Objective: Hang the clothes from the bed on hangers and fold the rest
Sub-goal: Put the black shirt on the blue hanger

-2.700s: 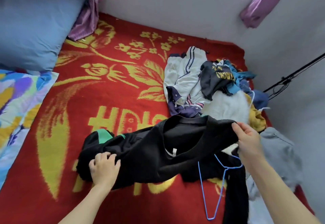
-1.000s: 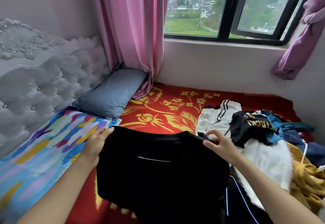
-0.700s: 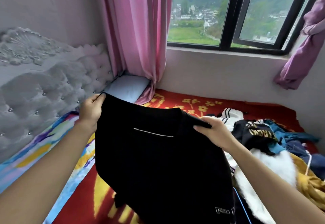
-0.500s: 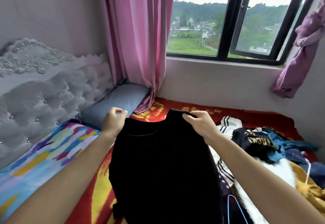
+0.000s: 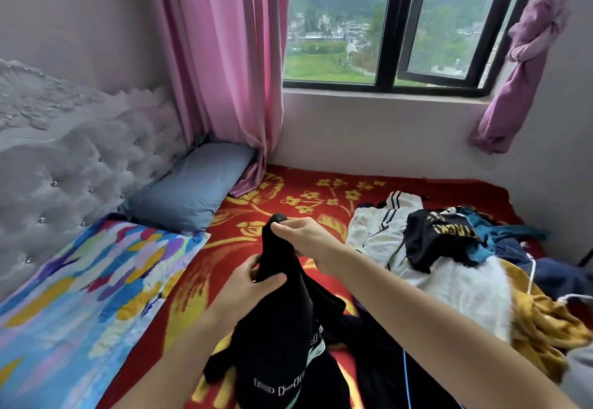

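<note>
Now | black garment [image 5: 279,338] hangs upright, long axis vertical | right grip [image 5: 306,238] pinches top (left grip [image 5: 245,288] clasps lower)

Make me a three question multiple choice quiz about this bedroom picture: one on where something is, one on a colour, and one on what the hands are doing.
1. Where does the blue pillow lie?
A. on the windowsill
B. by the headboard, next to the pink curtain
C. on top of the clothes pile

2. What colour is the held garment?
A. white
B. yellow
C. black

3. What are the left hand and right hand doing?
A. both grip the garment
B. both are open and empty
C. only the right hand grips it

Answers: 1 B, the pillow lies at the headboard with the curtain's hem beside it. 2 C, the cloth is plainly black. 3 A, the fingers of both hands curl round the cloth.
</note>
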### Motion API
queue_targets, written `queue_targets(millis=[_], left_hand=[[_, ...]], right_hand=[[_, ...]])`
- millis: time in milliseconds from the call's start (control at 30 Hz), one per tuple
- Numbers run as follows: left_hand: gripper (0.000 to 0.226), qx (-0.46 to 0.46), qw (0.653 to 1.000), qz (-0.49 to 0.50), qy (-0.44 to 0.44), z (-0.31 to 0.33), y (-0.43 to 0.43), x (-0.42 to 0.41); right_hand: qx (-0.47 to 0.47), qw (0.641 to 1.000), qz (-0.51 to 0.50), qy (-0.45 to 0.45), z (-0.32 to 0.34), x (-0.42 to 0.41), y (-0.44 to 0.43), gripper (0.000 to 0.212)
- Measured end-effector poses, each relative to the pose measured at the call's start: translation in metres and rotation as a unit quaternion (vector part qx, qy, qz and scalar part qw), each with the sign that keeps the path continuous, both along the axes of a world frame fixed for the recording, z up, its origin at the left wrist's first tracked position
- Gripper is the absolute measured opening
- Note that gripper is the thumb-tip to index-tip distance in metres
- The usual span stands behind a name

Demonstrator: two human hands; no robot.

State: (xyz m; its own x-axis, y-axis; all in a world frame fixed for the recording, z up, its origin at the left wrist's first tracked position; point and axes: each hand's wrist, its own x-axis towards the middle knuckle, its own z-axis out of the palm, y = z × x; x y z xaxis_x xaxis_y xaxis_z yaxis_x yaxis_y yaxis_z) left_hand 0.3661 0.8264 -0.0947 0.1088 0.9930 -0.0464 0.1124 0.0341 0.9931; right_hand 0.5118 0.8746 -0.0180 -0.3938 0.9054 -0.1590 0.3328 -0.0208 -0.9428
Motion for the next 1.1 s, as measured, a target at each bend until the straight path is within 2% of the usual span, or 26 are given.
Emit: queue_targets(millis=[33,67,167,267,333,400,433,467,500,600,633,700,767,867,900,933,967,1000,1033,1100], left_hand=[[0.022,0.043,0.995,0.05,0.077,0.0,-0.002,0.001],[0.006,0.07,0.988,0.076,0.117,0.004,-0.004,0.0],[0.03,0.086,0.984,0.088,0.127,0.017,-0.005,-0.012],[0.048,0.064,0.988,0.14,-0.017,0.048,-0.004,-0.042],[0.055,0.055,0.986,0.125,-0.1,0.073,-0.003,-0.056],[0.058,0.056,0.99,0.093,-0.092,0.095,-0.001,-0.061],[0.059,0.062,0.992,0.076,-0.075,0.104,-0.001,-0.061],[0.059,0.068,0.994,0.065,-0.058,0.11,-0.002,-0.063],[0.058,0.075,0.995,0.056,-0.039,0.115,-0.001,-0.067],[0.058,0.084,0.995,0.047,-0.017,0.13,-0.004,-0.079],[0.059,0.088,0.994,0.061,-0.019,0.134,-0.005,-0.088],[0.059,0.091,0.989,0.109,-0.031,0.146,-0.008,-0.11],[0.051,0.106,0.98,0.16,-0.042,0.161,-0.014,-0.137],[0.015,0.13,0.972,0.178,-0.079,0.179,-0.025,-0.165],[0.012,0.133,0.972,0.175,-0.083,0.18,-0.027,-0.17],[0.021,0.128,0.974,0.175,-0.068,0.178,-0.028,-0.172],[0.033,0.117,0.976,0.186,-0.009,0.17,-0.026,-0.174],[0.035,0.112,0.97,0.205,0.074,0.162,-0.024,-0.172],[0.03,0.109,0.959,0.221,0.14,0.148,-0.022,-0.17],[0.016,0.083,0.957,0.219,0.17,0.115,-0.02,-0.163]], right_hand=[[0.01,0.999,0.017,-0.037,-0.004,-0.001,0.0,0.035],[0.015,0.998,0.029,-0.06,-0.007,-0.002,0.001,0.034],[0.0,0.999,0.043,-0.012,-0.023,0.008,0.008,0.033],[-0.037,0.999,0.013,0.015,-0.06,0.035,0.018,0.037],[-0.064,0.996,0.026,-0.052,-0.097,0.051,0.019,0.063],[-0.046,0.977,0.085,-0.189,-0.131,0.059,0.016,0.087],[-0.023,0.963,0.104,-0.246,-0.143,0.06,0.015,0.092],[-0.013,0.958,0.113,-0.262,-0.151,0.058,0.013,0.089],[-0.019,0.967,0.105,-0.23,-0.157,0.055,0.013,0.077],[-0.059,0.998,0.003,-0.027,-0.157,0.048,0.012,0.012],[-0.066,0.997,-0.036,0.018,-0.148,0.049,0.015,0.007],[-0.085,0.988,-0.078,0.106,-0.116,0.055,0.025,0.012],[-0.046,0.977,-0.086,0.191,-0.067,0.061,0.036,0.018],[0.058,0.95,-0.064,0.301,0.014,0.066,0.04,0.028],[0.08,0.937,-0.056,0.335,0.035,0.066,0.038,0.03],[0.092,0.927,-0.05,0.361,0.051,0.066,0.035,0.03],[0.096,0.922,-0.046,0.373,0.059,0.066,0.033,0.029],[0.093,0.922,-0.044,0.373,0.061,0.065,0.032,0.029],[0.085,0.929,-0.046,0.357,0.057,0.065,0.031,0.029],[0.06,0.949,-0.069,0.302,0.031,0.066,0.03,0.028]])
